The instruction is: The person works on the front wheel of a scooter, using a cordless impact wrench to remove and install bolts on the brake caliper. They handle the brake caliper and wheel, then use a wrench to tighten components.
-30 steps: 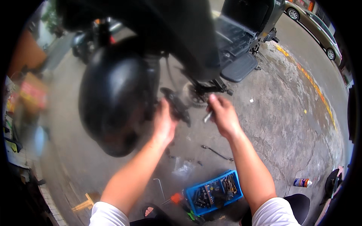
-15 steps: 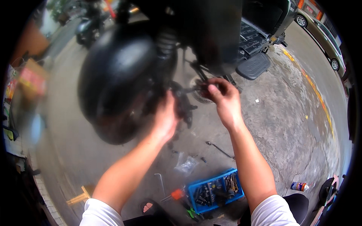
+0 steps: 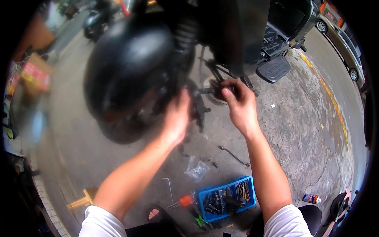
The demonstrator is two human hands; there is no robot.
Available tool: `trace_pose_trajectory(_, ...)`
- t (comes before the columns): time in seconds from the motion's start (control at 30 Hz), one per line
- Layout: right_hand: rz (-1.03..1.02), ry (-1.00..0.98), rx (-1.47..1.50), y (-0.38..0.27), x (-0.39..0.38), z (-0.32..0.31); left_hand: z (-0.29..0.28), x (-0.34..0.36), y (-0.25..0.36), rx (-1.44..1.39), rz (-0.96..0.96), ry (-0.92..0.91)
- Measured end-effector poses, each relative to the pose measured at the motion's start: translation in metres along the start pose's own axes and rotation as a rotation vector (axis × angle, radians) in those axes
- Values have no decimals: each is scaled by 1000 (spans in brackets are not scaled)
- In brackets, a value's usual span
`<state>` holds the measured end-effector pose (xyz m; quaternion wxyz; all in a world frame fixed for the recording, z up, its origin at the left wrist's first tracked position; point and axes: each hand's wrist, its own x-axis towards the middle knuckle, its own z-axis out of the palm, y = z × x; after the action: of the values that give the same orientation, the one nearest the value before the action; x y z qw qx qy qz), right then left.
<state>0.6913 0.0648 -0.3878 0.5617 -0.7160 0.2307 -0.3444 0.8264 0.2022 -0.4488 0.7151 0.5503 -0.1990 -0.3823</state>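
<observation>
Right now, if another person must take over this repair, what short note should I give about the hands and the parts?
Left hand: pressed on the black part beside the rear wheel, holding no tool that I can see.
Right hand: fingers pinch a small fitting near the metal disc; what it is I cannot tell.
On the ground: a wrench, a clear bag, a blue tray of tools.
Done: unclear. Left: the fitting is not yet released.
</observation>
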Motion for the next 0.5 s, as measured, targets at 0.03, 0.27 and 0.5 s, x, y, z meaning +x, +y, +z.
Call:
trace_pose_trajectory(0.03, -14, -6, -17, 0, -1, 0, -1, 0, 0, 15, -2, 3)
trace_pose_trajectory(0.27, -64, -3, -4, -1, 1, -12, 1, 1, -4, 38, -23, 21)
trace_pose_trajectory(0.5, 583, -187, 165, 11, -10, -1, 1, -2, -5, 20, -50, 49)
